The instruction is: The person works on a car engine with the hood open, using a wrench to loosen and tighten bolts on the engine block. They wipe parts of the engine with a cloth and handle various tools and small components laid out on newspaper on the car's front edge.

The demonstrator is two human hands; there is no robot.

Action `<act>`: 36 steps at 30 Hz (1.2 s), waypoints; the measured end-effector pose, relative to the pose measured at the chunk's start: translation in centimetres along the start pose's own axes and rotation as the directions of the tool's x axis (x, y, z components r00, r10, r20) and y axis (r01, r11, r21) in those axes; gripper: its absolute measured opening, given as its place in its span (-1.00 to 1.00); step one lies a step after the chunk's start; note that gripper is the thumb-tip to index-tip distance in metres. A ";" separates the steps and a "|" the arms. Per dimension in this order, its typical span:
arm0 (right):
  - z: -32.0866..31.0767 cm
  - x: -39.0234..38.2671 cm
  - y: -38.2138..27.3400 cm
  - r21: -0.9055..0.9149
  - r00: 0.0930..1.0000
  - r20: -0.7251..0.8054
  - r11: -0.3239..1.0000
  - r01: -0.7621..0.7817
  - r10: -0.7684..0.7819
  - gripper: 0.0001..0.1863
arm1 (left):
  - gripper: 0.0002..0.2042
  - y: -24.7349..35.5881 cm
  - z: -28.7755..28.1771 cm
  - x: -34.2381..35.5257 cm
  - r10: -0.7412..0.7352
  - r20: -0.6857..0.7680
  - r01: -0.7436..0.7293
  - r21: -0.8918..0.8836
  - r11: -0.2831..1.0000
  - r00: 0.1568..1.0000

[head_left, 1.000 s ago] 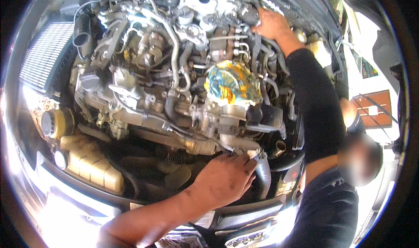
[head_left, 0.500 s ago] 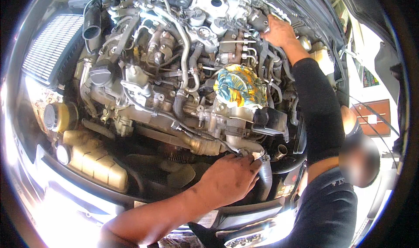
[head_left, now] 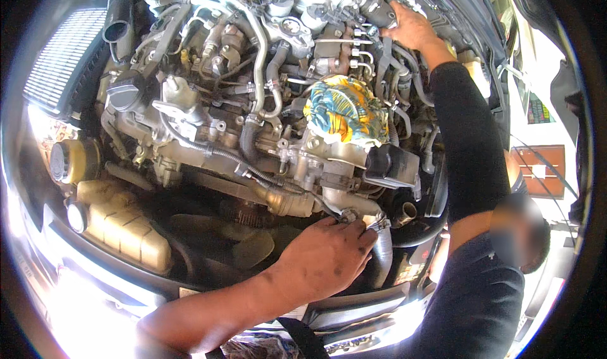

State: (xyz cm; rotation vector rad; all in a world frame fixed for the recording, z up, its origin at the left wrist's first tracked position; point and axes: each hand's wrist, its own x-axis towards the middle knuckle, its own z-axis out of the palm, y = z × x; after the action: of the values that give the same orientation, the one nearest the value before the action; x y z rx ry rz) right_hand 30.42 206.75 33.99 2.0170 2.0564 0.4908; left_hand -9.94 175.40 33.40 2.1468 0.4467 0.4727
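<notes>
In the head view, the person's left hand (head_left: 325, 255) lay at the near edge of the engine (head_left: 215, 144), its fingers bent over a metal pipe joint (head_left: 354, 202) just left of the clamped end of a grey hose (head_left: 382, 255). That joint sat near and right of the middle. The fingertips were hidden behind the knuckles, so whether they pinched the joint or merely rested there I could not tell. The person's right hand was out of sight. A co-worker's hand (head_left: 414, 30), reaching in from the right in a black sleeve (head_left: 471, 131), touched or nearly touched a dark cylindrical part (head_left: 377, 12) on the far right.

The bare fingers could be nicked if they slid against the hose clamp's edge. A small piece let go there could drop into the dark gap below or, by a bad bounce, into the uncapped pipe stub (head_left: 406, 212) to the right. The crumpled patterned cloth (head_left: 348, 109) looked loose; a sleeve brushing it could drag it off.

Compared with half a second earlier, the engine appeared slightly farther and more to the left, probably because the camera moved. The left hand stayed at the same joint, and the cloth kept its place on the engine.
</notes>
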 end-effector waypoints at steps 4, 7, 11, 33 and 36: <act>0.4 0.3 0.4 0.020 0.998 0.056 1.000 -0.002 0.001 0.01 | -0.62 -0.1 -0.1 -0.2 0.016 -0.007 -0.016 0.013 1.000 1.000; 0.0 0.1 0.1 -0.022 0.998 0.061 1.000 -0.009 0.010 -0.01 | -0.63 -0.1 -0.2 -0.2 -0.004 0.024 0.004 0.001 1.000 1.000; -1.3 -0.2 -0.5 0.054 0.997 0.074 0.999 -0.003 -0.001 0.01 | -0.64 -0.4 -0.2 -0.1 0.008 -0.012 -0.008 -0.023 1.000 1.000; -5.6 2.7 -3.7 0.282 0.948 0.083 0.905 -0.318 0.307 -0.07 | -0.64 0.2 0.0 0.0 0.040 -0.024 -0.039 0.038 0.998 0.999; -5.1 4.2 -3.7 0.266 0.940 0.217 0.910 -0.317 0.264 -0.10 | -0.63 0.0 -0.1 0.0 0.050 -0.011 -0.050 0.025 0.998 0.999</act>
State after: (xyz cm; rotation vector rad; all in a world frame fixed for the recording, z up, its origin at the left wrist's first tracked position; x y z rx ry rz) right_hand 24.93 210.52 37.58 2.4611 1.8187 0.0394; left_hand -9.99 175.47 33.47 2.1841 0.4080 0.5100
